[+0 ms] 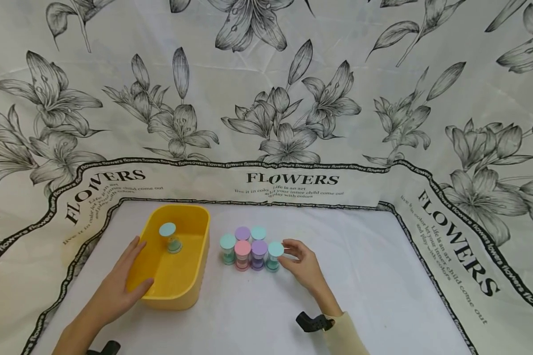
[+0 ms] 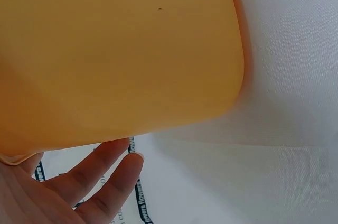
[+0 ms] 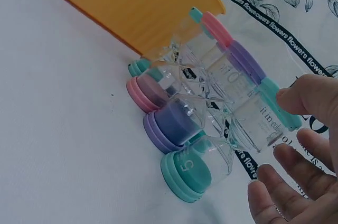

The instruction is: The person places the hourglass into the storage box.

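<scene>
My right hand is at the right end of a cluster of small sand timers, its thumb by the cap of a teal sand timer. In the right wrist view the thumb overlaps that cap, while the other fingers are spread apart from the clear body. Beside it stand a purple sand timer and a pink sand timer. My left hand rests along the left side of a yellow bin, fingers extended and thumb at the near corner. One teal sand timer stands inside the bin.
Another teal sand timer stands at the cluster's left end, close to the bin. A purple-capped timer and a teal-capped timer are behind. A flower-printed cloth rises at the back of the white table surface.
</scene>
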Available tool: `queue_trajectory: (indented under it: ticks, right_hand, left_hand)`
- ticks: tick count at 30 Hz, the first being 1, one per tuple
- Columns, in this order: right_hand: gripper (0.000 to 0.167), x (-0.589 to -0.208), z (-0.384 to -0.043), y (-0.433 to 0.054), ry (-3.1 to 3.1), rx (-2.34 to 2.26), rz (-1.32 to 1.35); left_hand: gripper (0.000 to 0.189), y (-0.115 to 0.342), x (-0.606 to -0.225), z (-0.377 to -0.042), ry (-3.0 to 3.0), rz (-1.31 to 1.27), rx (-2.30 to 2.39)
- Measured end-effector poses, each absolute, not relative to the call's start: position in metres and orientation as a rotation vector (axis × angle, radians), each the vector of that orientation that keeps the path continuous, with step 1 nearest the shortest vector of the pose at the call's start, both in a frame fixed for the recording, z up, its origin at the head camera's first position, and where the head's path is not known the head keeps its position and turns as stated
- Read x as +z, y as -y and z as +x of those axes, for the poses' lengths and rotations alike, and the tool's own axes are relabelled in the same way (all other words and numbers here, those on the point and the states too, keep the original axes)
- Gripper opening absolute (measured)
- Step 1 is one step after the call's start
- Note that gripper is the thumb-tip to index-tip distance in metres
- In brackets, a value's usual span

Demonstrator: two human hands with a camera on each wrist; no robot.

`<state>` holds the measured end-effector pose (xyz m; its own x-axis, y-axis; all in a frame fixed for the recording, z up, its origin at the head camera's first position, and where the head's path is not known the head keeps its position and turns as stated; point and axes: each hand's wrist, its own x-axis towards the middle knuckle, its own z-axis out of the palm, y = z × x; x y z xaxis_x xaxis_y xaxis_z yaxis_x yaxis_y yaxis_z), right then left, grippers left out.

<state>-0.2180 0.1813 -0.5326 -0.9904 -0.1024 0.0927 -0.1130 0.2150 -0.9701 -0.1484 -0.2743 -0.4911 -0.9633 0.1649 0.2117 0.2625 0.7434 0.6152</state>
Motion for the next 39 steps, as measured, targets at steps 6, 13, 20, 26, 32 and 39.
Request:
queue_trajectory:
  ticks: [6, 13, 20, 26, 32, 39]
  right_hand:
    - [0.05, -0.534, -0.218, -0.177, 2.466, 1.966, 0.18]
    - [0.048, -0.532, -0.219, -0.173, 2.463, 1.987, 0.17]
    - [0.048, -0.531, -0.221, -0.171, 2.482, 1.983, 0.159]
    - [0.048, -0.531, -0.22, -0.171, 2.517, 1.958, 0.119]
    - [0.049, -0.531, -0.217, -0.17, 2.529, 1.908, 0.1]
    - [0.048, -0.523, -0.218, -0.171, 2.51, 1.917, 0.122]
  left_hand:
    - [0.086, 0.275, -0.492, -0.15, 2.805, -0.345, -1.02]
    - [0.086, 0.276, -0.492, -0.15, 2.801, -0.346, -1.038]
    - [0.086, 0.277, -0.493, -0.15, 2.794, -0.356, -1.039]
    - [0.085, 0.278, -0.496, -0.15, 2.784, -0.368, -1.066]
    - [0.085, 0.279, -0.498, -0.149, 2.764, -0.385, -1.075]
    - [0.085, 0.28, -0.497, -0.149, 2.761, -0.385, -1.064]
